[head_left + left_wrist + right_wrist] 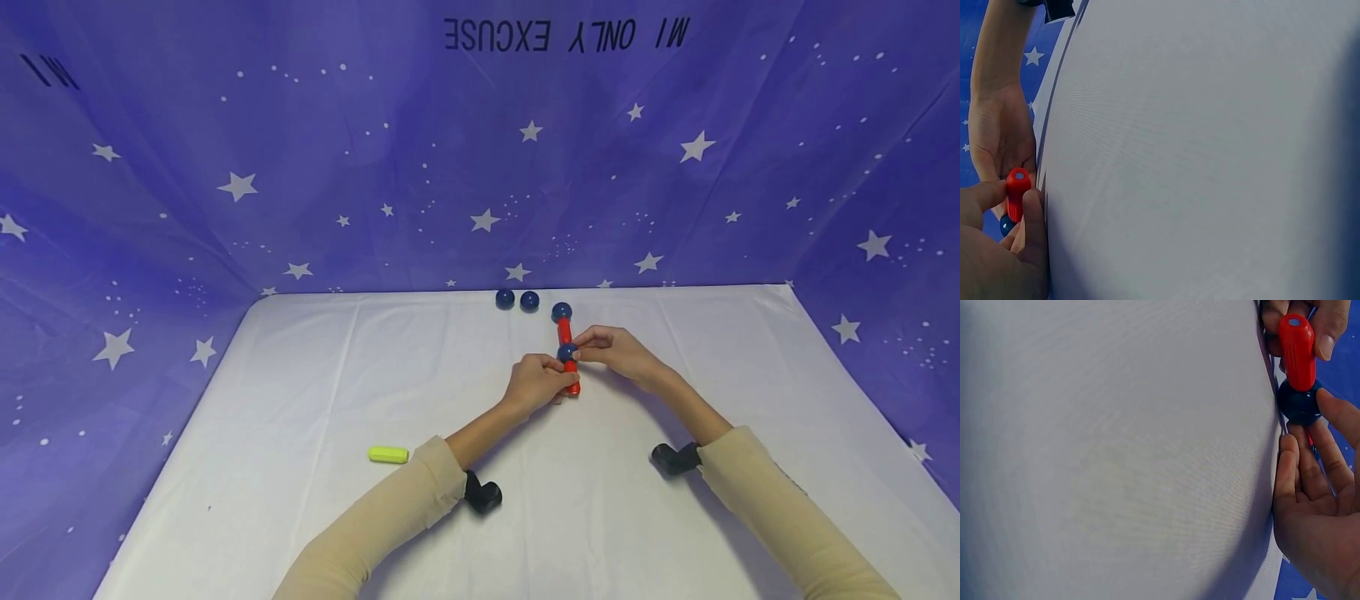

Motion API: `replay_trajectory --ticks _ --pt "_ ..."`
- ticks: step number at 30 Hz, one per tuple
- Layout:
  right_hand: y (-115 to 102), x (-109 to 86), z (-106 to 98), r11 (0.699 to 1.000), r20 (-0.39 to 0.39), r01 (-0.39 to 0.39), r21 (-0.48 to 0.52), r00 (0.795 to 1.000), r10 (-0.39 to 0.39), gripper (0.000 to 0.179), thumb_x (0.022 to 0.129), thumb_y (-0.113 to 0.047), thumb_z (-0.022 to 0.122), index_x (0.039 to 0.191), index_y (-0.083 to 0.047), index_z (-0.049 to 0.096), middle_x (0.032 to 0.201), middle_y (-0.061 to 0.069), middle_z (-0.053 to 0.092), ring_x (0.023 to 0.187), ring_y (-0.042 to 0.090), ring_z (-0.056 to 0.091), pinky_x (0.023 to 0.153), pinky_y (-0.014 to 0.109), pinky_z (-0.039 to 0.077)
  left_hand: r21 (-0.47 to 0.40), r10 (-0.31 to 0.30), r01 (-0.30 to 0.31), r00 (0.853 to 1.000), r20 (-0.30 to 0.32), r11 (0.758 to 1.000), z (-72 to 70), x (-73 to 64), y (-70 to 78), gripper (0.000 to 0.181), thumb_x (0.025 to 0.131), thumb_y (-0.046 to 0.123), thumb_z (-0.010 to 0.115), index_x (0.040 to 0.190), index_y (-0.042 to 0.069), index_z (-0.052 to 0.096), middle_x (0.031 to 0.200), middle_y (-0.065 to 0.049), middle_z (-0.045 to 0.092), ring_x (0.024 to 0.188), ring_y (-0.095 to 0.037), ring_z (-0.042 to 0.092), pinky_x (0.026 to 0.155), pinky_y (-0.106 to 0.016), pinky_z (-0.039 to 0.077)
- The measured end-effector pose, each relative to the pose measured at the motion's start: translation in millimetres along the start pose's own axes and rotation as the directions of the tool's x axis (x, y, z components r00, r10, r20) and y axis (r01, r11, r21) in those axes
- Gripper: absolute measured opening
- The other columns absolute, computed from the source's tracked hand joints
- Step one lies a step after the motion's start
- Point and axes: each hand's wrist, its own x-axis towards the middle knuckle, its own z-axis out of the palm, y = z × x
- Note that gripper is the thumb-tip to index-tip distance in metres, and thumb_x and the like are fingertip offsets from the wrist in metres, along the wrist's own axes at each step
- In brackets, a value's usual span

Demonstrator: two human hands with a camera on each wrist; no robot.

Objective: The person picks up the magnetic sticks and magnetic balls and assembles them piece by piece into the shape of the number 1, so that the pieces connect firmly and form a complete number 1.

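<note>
Head view, left hand (534, 384) pinching red rod (574, 389); right hand (619, 353) holding ball (566, 353)

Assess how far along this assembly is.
Apparently done: the far blue ball meets the far red rod. In hand: left hand pinches the near red rod, right hand the middle blue ball. Probably remaining: two blue balls and the yellow rod, lying apart.

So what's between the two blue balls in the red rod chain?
A red rod, from the far ball to the near ball the right hand pinches; head view.
</note>
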Motion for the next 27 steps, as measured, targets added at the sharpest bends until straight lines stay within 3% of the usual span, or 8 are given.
replay_trajectory --ticks 18,27 --pt "-1.4 -0.9 -0.1 1.0 0.007 0.02 0.017 1.0 -0.02 0.035 0.091 -0.017 0.074 0.118 0.003 0.065 0.103 0.011 0.07 0.102 0.024 0.059 0.091 0.04 0.037 0.174 0.083 -0.084 0.996 0.011 0.981 1.4 -1.4 3.9 0.018 0.087 0.012 0.077 0.089 0.0 0.064 0.064 0.002 0.068 0.052 -0.015 0.063 0.047 -0.019 0.047" --pt "-3.2 -1.5 0.0 1.0 0.002 -0.001 0.001 1.0 0.001 0.035 0.091 -0.019 0.075 0.117 0.002 0.065 0.105 0.013 0.069 0.104 0.028 0.057 0.091 0.041 0.036 0.186 0.084 -0.085 0.996 0.012 0.979 1.5 -0.7 2.7 0.019 0.088 0.013 0.077 0.09 0.0 0.064 0.064 0.002 0.066 0.051 -0.013 0.062 0.048 -0.019 0.048"
